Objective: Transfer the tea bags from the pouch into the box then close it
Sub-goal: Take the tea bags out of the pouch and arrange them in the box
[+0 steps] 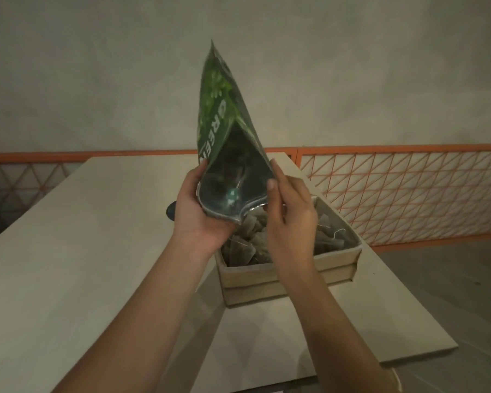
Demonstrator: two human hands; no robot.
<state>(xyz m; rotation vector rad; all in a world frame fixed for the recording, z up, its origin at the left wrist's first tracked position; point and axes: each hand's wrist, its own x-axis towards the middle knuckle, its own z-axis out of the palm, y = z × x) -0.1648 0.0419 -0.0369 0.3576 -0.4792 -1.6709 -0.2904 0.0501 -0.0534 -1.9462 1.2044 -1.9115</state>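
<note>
**Pouch over box, on table**

Held upended above the box (289, 268), mouth down: pouch (224, 123), between left hand (199, 211) and right hand (291, 219). Inside the box, on the table (82, 251): tea bags (247, 245). Behind the table: railing (408, 188), then wall (97, 66).

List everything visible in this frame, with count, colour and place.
pouch: one, green, foil-lined, tipped mouth-down above the box
tea bags: many, grey-beige, piled inside the box
box: one, beige, open, on the table
table: one, pale beige, under everything
dark object: one, black, behind the left hand, mostly hidden
fence: orange lattice, beyond the table
wall: grey, background
left hand: grips the pouch mouth
right hand: holds the mouth's other edge
</note>
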